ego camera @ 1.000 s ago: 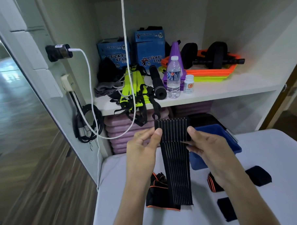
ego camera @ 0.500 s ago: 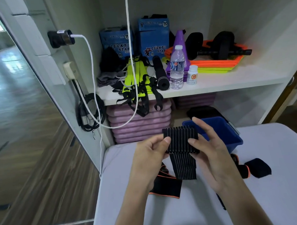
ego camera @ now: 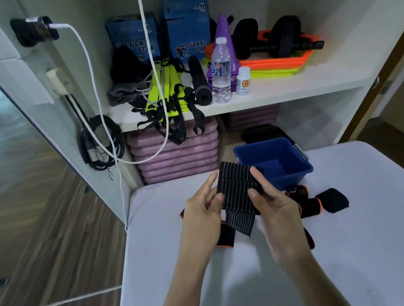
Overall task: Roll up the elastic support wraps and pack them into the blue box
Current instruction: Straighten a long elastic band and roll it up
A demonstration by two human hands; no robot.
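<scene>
Striped black wrap (ego camera: 237, 188), half-rolled, roll axis crosswise, tail hanging toward the desk (ego camera: 362, 250); left hand (ego camera: 202, 218) and right hand (ego camera: 277, 209) fingers pinch its ends.

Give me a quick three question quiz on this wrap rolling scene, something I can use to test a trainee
1. True or false: the blue box already holds a rolled wrap.
2. Which hands hold the striped wrap? A) left hand only B) right hand only C) both
3. Fill in: the unrolled tail of the striped wrap hangs ____ the hands.

Key:
1. False; the part of the inside that shows is bare.
2. C; the left hand pinches its left edge, the right hand its right edge.
3. Below; it hangs over the white table, where other black wraps wait.
</scene>
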